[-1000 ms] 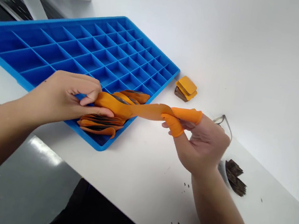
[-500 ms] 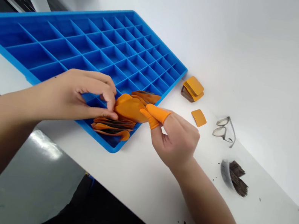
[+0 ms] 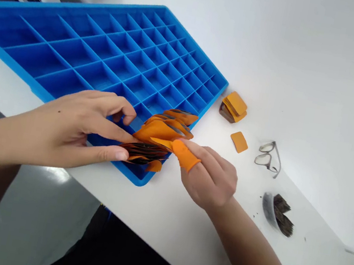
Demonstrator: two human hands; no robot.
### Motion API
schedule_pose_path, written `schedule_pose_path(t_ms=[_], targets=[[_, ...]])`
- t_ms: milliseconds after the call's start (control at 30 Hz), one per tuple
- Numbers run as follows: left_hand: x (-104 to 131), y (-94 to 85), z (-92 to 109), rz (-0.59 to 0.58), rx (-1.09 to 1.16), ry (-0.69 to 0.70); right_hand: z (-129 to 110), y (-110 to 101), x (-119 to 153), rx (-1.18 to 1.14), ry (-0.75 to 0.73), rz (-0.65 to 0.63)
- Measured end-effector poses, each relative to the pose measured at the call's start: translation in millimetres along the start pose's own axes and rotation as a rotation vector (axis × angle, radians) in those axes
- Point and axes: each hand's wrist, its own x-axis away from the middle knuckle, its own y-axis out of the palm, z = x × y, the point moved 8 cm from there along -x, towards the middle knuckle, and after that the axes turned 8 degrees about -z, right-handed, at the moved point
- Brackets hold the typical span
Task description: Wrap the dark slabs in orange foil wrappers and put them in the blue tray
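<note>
While left hand [image 3: 76, 127] steadies, orange sheet [image 3: 158, 130] points toward right hand [image 3: 211, 179].

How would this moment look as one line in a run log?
left hand: on orange pieces in blue tray corner | right hand: pinching one piece | table: small stack, single piece, glasses

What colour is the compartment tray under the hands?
Bright blue, all over. The compartment tray shows best in the head view, the only one here.
</note>
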Motion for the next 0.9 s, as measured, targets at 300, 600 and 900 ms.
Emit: schedule_pose_path(t_ms=[300, 600, 900], targets=[[0.4, -8.2, -3.7, 0.175, 0.133, -0.026, 5.3, 16.3, -22.2, -0.203, 0.098, -0.108], [7.3, -9.5, -19.5, 0.248, 0.402, -0.256, 31.3, 21.0, 1.4, -0.41, 0.433, 0.032], [5.4, -0.1, -21.6, 0.216, 0.397, -0.249, 3.3, 13.6, 2.0, -0.061, -0.005, 0.026]])
